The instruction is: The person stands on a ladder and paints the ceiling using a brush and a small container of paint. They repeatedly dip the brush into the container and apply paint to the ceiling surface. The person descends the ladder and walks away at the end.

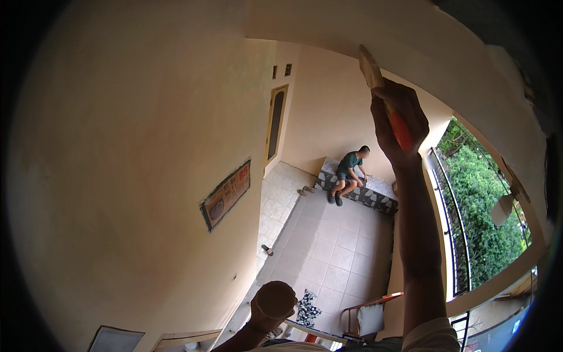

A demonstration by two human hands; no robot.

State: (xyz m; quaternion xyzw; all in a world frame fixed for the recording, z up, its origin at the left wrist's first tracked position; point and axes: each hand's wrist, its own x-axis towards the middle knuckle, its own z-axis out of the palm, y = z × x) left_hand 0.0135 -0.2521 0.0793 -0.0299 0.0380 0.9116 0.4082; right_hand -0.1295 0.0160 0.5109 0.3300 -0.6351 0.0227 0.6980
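While the right hand (404, 117) held up a flat, tan-bristled paintbrush (370, 69) near the cream overhead beam (316, 29), its fingers were wrapped snugly round the orange handle (401, 130): probably light and stiff, soft-tipped, best gripped there. Lower down, the left hand's (262, 318) fingers curled round a circular tan tub (275, 300). Way off, a person (350, 164) sat on a black-and-grey patterned bench (375, 200).

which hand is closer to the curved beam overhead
Right. The right hand is raised close to the beam, holding a tool; the left hand is well below it, holding a round object.
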